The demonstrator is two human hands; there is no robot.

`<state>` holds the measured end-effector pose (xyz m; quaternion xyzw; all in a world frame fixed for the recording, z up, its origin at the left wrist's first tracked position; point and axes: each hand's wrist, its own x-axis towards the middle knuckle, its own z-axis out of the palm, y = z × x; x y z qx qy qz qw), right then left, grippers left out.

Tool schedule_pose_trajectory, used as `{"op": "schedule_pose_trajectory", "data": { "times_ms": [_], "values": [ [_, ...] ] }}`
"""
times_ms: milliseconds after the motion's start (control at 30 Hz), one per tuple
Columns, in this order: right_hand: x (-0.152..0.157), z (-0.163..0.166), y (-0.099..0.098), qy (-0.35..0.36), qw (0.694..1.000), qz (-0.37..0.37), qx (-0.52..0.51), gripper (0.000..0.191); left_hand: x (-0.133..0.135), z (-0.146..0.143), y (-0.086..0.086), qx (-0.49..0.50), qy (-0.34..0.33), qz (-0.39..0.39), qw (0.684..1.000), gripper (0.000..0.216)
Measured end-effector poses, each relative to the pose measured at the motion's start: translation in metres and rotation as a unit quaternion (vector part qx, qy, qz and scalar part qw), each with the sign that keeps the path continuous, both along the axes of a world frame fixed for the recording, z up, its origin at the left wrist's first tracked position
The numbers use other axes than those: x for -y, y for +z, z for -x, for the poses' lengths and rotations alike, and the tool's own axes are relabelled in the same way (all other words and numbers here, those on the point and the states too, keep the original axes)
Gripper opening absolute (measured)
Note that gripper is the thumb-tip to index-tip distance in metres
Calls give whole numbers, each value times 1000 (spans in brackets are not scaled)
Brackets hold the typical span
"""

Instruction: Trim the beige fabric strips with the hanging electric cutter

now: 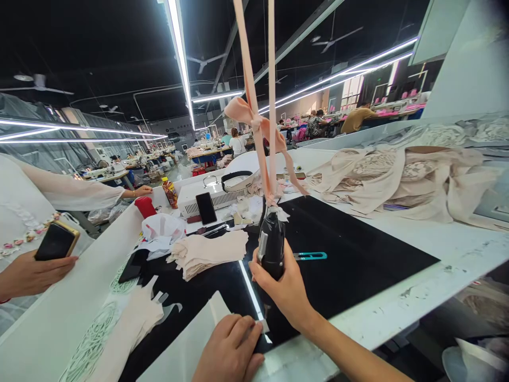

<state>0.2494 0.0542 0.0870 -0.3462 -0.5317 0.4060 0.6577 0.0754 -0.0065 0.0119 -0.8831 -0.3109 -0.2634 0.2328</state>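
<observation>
My right hand (284, 289) grips a black hand-held power tool (273, 249) with a silver lever on its side. The tool hangs tip down from peach fabric straps (262, 138) tied in a bow above it. Low in front, my left hand (234, 347) rests with curled fingers by the right edge of a pale sheet (191, 339). A small light piece shows at its fingertips, below the tool's tip; what the fingers press or hold is mostly hidden. Just behind my right hand lies a turquoise-handled thread snipper (312, 255) on the black mat (358, 249).
Stacked beige fabric pieces (210, 252) lie left of the tool. Behind stand a white vented box (210, 196), a phone (205, 208) and a bottle (169, 192). Beige garments (382, 175) are heaped right. At left, another person's hand (35, 273) holds a phone (58, 240).
</observation>
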Motion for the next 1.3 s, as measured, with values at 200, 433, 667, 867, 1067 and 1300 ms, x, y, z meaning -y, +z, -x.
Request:
{"op": "schedule_pose_trajectory", "data": {
  "times_ms": [200,433,667,867,1067,1300],
  "values": [
    [1,0,-2,12,1000,-2,-14,30,1,0,0,-3,6,5,1000,49],
    [0,3,-2,-6,1000,-10,5,28,1,0,1,-5,3,8,1000,49],
    [4,-3,-2,8,1000,10,-8,35,2,1,0,8,1,8,1000,49],
    [9,-3,-3,20,999,27,-7,36,2,1,0,4,6,6,1000,47],
    [10,-2,-2,14,1000,19,-6,33,4,1,1,-7,5,11,1000,49],
    [9,-3,-4,12,1000,14,1,34,3,1,-2,6,7,19,1000,48]
  ]
}}
